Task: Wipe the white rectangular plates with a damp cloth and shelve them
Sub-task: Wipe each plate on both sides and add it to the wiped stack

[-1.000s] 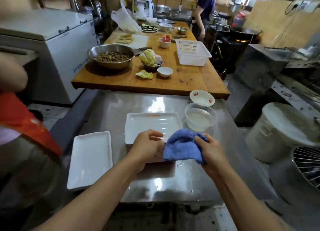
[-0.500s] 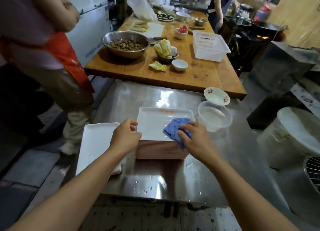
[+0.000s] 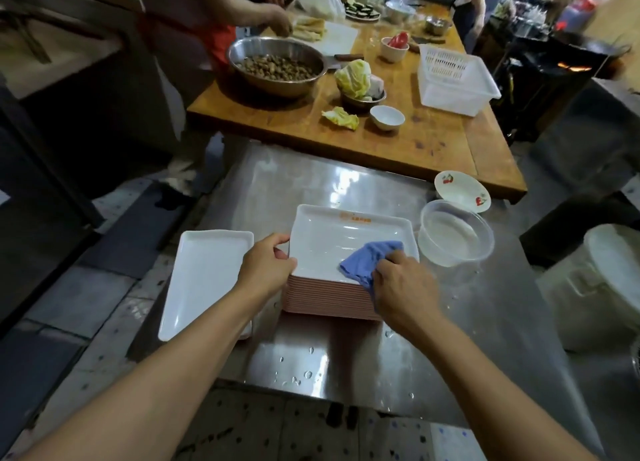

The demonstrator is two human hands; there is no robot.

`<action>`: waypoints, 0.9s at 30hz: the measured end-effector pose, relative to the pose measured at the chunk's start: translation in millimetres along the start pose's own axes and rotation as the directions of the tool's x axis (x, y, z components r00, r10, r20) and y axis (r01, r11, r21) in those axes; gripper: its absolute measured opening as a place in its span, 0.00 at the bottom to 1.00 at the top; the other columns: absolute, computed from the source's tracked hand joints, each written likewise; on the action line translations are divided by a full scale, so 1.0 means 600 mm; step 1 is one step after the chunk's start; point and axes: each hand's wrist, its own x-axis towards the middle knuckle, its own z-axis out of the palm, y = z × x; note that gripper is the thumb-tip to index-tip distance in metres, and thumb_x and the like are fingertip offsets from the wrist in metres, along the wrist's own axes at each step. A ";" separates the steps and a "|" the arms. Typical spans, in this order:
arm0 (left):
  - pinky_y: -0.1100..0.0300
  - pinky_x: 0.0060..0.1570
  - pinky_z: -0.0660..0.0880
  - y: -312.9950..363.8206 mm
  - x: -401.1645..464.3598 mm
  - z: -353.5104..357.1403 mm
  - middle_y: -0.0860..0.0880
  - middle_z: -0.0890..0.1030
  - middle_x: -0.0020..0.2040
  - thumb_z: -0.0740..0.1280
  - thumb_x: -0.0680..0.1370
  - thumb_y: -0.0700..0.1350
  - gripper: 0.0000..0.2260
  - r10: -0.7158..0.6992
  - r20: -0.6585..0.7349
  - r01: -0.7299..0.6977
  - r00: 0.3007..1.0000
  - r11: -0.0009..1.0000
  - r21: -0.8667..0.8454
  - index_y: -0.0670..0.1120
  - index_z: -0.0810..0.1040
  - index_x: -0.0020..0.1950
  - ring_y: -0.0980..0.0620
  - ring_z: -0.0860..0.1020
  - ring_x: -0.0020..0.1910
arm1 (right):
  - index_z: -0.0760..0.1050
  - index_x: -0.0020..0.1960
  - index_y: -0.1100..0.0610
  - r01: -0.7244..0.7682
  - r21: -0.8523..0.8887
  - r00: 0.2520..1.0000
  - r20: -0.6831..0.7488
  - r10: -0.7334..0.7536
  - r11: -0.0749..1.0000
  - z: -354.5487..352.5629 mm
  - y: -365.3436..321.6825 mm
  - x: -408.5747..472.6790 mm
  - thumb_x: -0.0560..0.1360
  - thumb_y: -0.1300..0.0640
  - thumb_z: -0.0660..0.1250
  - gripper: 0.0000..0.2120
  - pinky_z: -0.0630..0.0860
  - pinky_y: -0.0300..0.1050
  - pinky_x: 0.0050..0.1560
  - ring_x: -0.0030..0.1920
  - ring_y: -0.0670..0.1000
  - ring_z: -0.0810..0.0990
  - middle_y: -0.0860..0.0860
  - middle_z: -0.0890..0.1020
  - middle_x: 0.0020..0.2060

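A tall stack of white rectangular plates (image 3: 332,242) with pinkish edges stands on the steel table (image 3: 346,356). My left hand (image 3: 266,268) grips the left rim of the top plate. In my right hand (image 3: 405,291) is a blue cloth (image 3: 367,259), which I press onto the near right part of that plate. A single white rectangular plate (image 3: 204,280) lies flat to the left of the stack, overhanging the table's left edge.
A clear plastic tub of water (image 3: 455,233) and a small cherry-patterned dish (image 3: 462,190) sit right of the stack. Behind is a wooden table (image 3: 433,142) with a steel bowl (image 3: 277,65), cabbage, a small white bowl and a white basket (image 3: 453,79). A person (image 3: 194,27) works at its left; a white bucket (image 3: 602,287) stands on the right.
My left hand has closed on the top plate's left rim. My right hand has slid the cloth a little over the plate. The person at the left has moved to the wooden table.
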 end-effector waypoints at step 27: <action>0.50 0.47 0.78 0.005 0.023 0.004 0.52 0.77 0.37 0.68 0.72 0.40 0.13 0.029 -0.036 -0.021 0.999 0.981 0.192 0.50 0.73 0.54 0.47 0.78 0.43 | 0.73 0.60 0.60 -0.100 0.101 0.985 -0.131 0.113 0.990 0.010 -0.021 0.118 0.78 0.55 0.59 0.15 0.69 0.49 0.54 0.56 0.57 0.73 0.57 0.74 0.58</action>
